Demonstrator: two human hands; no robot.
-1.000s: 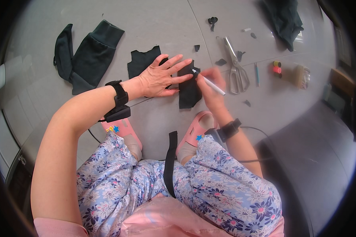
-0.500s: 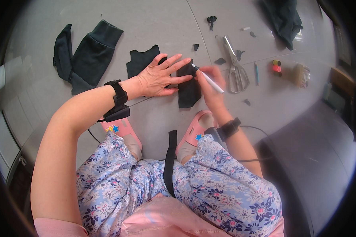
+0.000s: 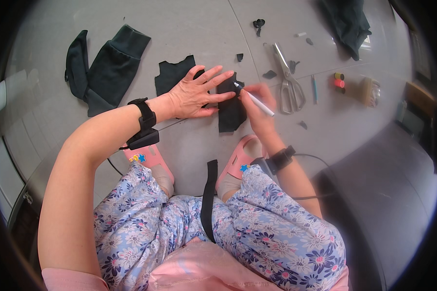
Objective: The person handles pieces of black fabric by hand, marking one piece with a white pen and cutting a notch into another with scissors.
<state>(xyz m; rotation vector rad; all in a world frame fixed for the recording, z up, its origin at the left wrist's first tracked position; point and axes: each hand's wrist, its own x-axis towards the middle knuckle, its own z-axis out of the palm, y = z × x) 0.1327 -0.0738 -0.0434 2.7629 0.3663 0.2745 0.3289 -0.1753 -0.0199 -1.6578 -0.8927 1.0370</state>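
Note:
My left hand (image 3: 194,94) lies flat with its fingers spread, its fingertips pressing on a dark fabric piece (image 3: 232,116). Under the palm and to its left is another cut dark piece (image 3: 172,75) with a notched outline. In my right hand (image 3: 260,109) is a white pen (image 3: 262,105) with a dark front end. Its tip is over the upper part of the right fabric piece, close to my left fingers. Whether the tip touches the cloth cannot be told.
Scissors (image 3: 290,87) lie right of my hands, beside a blue slim tool (image 3: 315,92), thread spools (image 3: 340,82) and a clear packet (image 3: 372,93). Black scraps (image 3: 270,74) are scattered on the grey tile floor. Dark garment pieces (image 3: 114,68) lie far left, dark cloth (image 3: 347,26) far right.
The pen's tip has shifted slightly down and left over the fabric, its angle a little changed. My left hand and the cloth stay in place.

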